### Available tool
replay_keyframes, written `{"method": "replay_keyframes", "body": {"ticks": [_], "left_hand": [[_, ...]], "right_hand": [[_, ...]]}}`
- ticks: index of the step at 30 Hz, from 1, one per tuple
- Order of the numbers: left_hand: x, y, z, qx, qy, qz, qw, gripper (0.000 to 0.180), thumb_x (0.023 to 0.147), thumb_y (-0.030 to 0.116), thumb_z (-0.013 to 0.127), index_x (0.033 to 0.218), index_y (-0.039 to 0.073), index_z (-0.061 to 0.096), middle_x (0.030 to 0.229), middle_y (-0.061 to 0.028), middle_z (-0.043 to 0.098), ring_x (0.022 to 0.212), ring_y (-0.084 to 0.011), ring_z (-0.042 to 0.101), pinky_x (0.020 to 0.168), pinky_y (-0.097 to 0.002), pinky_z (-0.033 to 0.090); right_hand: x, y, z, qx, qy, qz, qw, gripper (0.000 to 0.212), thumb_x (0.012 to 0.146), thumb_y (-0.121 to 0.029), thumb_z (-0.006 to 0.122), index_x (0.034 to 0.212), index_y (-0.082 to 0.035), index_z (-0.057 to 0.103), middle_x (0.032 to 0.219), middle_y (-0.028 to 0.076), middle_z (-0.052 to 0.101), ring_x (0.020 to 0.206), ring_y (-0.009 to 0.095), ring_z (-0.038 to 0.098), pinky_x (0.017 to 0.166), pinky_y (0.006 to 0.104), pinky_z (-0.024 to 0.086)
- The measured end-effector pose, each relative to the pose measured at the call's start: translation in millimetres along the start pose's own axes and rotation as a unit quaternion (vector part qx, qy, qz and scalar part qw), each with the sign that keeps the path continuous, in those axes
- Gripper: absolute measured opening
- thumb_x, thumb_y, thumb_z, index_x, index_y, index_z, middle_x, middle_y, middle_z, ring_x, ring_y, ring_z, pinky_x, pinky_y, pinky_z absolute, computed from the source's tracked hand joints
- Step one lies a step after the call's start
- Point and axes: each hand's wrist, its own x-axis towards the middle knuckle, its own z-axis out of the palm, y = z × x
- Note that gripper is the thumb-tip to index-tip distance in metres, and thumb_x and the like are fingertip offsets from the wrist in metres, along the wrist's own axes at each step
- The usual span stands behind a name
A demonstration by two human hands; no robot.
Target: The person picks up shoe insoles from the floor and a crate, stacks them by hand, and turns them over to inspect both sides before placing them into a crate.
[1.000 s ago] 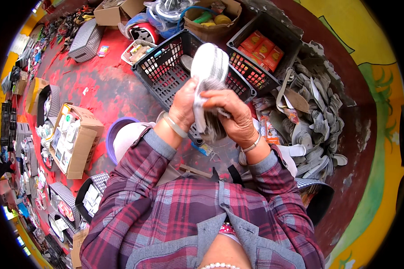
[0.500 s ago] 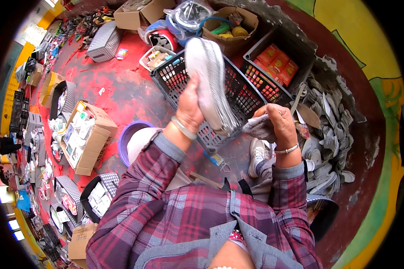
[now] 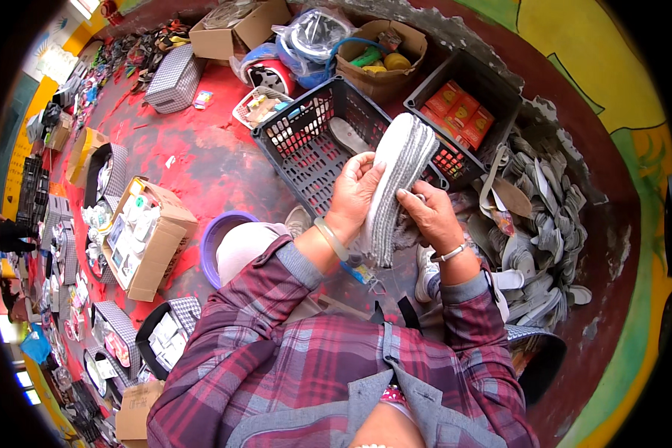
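A thick stack of white and grey insoles (image 3: 401,183) is held up in front of me, seen edge-on. My left hand (image 3: 356,196) grips it from the left, thumb across the pale top insole. At the stack's right edge is my right hand (image 3: 431,214), fingers curled in and thumb against the layers. A bit of grey fuzzy cloth (image 3: 406,233) shows under that hand, mostly hidden by it. Behind the stack stands a black plastic crate (image 3: 295,160) with a single insole (image 3: 347,136) lying in it.
A big heap of loose insoles (image 3: 537,216) lies along the wall at right. A second black crate (image 3: 500,93) holds orange boxes. To the left are a purple basin (image 3: 210,250) and a cardboard box (image 3: 160,246) of white items. A carton (image 3: 384,82) stands at the back.
The insole stack has come down and to the right, toward my right hand. My right hand has shifted left to meet its edge. An insole in the crate now shows.
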Motion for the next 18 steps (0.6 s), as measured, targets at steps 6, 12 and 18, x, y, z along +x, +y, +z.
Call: {"method": "replay_keyframes", "body": {"ticks": [6, 12, 18], "left_hand": [[-12, 19, 15, -0.005, -0.139, -0.096, 0.986, 0.047, 0.09, 0.028, 0.06, 0.124, 0.0, 0.042, 0.105, -0.0057, 0.056, 0.094, -0.0108, 0.055, 0.081, -0.0259, 0.047], [-11, 13, 8, -0.087, -0.086, -0.181, 0.976, 0.038, 0.09, 0.02, 0.059, 0.12, 0.001, 0.046, 0.098, -0.0074, 0.061, 0.083, -0.0148, 0.063, 0.074, -0.0287, 0.053], [-7, 14, -2, -0.231, -0.071, -0.229, 0.943, 0.048, 0.095, 0.033, 0.046, 0.128, -0.002, 0.044, 0.116, -0.0173, 0.059, 0.1, -0.0267, 0.062, 0.09, -0.0386, 0.05]], "right_hand": [[3, 1, 0, -0.123, 0.1, -0.058, 0.986, 0.038, 0.079, -0.025, 0.07, 0.101, 0.004, 0.062, 0.08, 0.012, 0.067, 0.072, 0.013, 0.062, 0.065, 0.0274, 0.049], [2, -1, -12, -0.056, 0.074, -0.026, 0.995, 0.036, 0.084, -0.028, 0.065, 0.099, 0.004, 0.063, 0.077, 0.003, 0.063, 0.067, 0.007, 0.056, 0.059, 0.0222, 0.044], [0, -13, -22, 0.132, 0.011, 0.002, 0.991, 0.027, 0.092, -0.023, 0.056, 0.1, 0.002, 0.062, 0.087, 0.0, 0.062, 0.075, 0.005, 0.054, 0.067, 0.0197, 0.043]]}}
